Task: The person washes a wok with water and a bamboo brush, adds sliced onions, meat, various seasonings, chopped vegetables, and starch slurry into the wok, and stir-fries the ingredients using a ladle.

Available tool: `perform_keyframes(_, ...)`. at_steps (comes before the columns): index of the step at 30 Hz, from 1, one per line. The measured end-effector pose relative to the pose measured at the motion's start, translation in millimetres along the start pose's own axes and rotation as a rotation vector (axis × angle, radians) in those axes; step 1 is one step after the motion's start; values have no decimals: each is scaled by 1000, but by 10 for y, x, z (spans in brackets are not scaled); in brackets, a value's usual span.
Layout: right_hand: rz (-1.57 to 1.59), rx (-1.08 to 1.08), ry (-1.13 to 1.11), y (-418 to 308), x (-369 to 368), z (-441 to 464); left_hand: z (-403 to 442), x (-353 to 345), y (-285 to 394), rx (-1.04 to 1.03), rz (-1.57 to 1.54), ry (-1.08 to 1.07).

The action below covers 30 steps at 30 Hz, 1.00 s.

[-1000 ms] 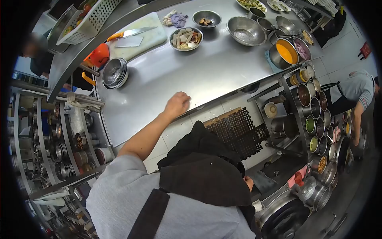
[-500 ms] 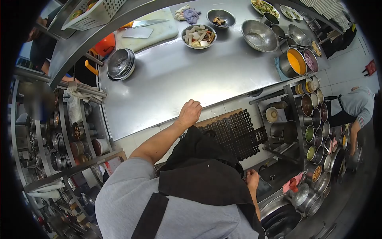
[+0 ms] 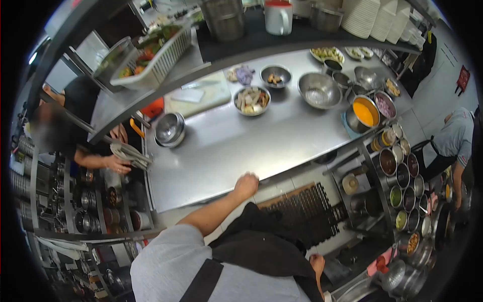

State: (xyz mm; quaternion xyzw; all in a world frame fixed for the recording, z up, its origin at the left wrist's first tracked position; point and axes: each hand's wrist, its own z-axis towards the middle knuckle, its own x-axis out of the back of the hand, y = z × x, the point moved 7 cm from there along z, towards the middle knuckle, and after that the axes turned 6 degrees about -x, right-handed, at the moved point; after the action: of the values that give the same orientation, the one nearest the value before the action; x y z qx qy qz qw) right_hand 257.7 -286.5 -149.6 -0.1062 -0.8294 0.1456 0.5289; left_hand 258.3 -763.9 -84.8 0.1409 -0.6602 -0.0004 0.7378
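Note:
My left hand [image 3: 246, 185] rests at the near edge of the steel table [image 3: 216, 166], its fingers curled in a loose fist with nothing showing in them. Low beside the black apron [image 3: 266, 251] hangs my right hand [image 3: 317, 264]; its fingers look curled, and I see no object there. Across the table from my left hand are a metal bowl of cut pieces of food [image 3: 252, 100], a smaller bowl with brown pieces [image 3: 275, 76], and a wide metal bowl [image 3: 319, 90]. Stacked metal bowls [image 3: 170, 129] stand on the left.
A cutting board [image 3: 214, 98] with a cleaver [image 3: 188, 95] lies at the back left. Overhead, a shelf carries a vegetable basket [image 3: 156, 63] and a mug [image 3: 278, 17]. One person's hand [image 3: 118, 163] is by a cloth [image 3: 132, 155] on the left rail. Another person [image 3: 453, 138] bends at the right.
My view has tilted up, bringing the overhead shelf and its mug into sight. The person on the left has come further into view, a hand at the cloth. My hands stay in much the same places.

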Motion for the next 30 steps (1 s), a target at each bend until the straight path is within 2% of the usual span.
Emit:
perform_keyframes(3,52,-84,-64,192,-86,-109,-498,-66,-126,101,-95,-229)
perform_keyframes(5,29,-259,-67,367,-181,-104,-935,-120,-290,252,-104,-463)
perform_keyframes(6,34,-238,-60,351,-147,-71,-1186,-190,-447,361,-113,-575)
perform_keyframes(8,-18,-171,-215,293,-166,13,-1845,-588,-933,434,-53,-745)
perform_keyframes(9,-23,-147,-209,259,-163,72,-2233,-650,-1179,540,26,-656)
perform_keyframes(10,42,-92,-110,224,-114,149,-2851,-1288,-1701,470,95,-664)
perform_keyframes(11,111,-40,-6,147,-11,215,-3148,-1193,-1771,600,123,-901)
perform_keyframes(12,-11,-102,0,129,14,334,-3513,-1285,-1970,740,14,-1017)
perform_keyframes(14,-7,-101,13,6,125,522,-3758,-1648,-2091,870,-106,-1120)
perform_keyframes(16,-6,-99,12,-114,236,649,-3522,-1820,-1998,791,-47,-1018)
perform_keyframes(17,5,-107,11,-172,301,710,-3159,-1489,-1684,698,6,-801)
perform_keyframes(18,17,-115,9,-203,340,770,-2825,-1667,-1492,462,-25,-876)
perform_keyframes(19,19,-106,13,-196,331,841,-2660,-2319,-1563,423,-85,-891)
perform_keyframes(20,14,-109,9,-173,298,909,-2323,-2652,-1327,261,-112,-1069)
perform_keyframes(21,7,-114,6,-140,263,969,-1824,-2375,-900,278,-276,-1050)
perform_keyframes(22,5,-111,12,-143,260,978,-1220,-1347,-292,325,-517,-794)
perform_keyframes(23,-10,-121,24,-232,331,896,-797,-1938,-250,-125,-401,-804)
perform_keyframes(24,-26,-134,34,-295,374,820,-406,-1199,80,-25,-422,-862)
perform_keyframes(25,-29,-137,37,-259,330,790,-63,-838,193,-88,-591,-395)
perform_keyframes(26,-6,-121,39,-214,268,746,168,-406,306,-18,-807,-220)
perform_keyframes(28,20,-115,38,-263,256,591,517,122,427,9,-873,-172)
perform_keyframes(30,94,-275,-93,-418,391,263,702,327,374,-13,-593,-113)
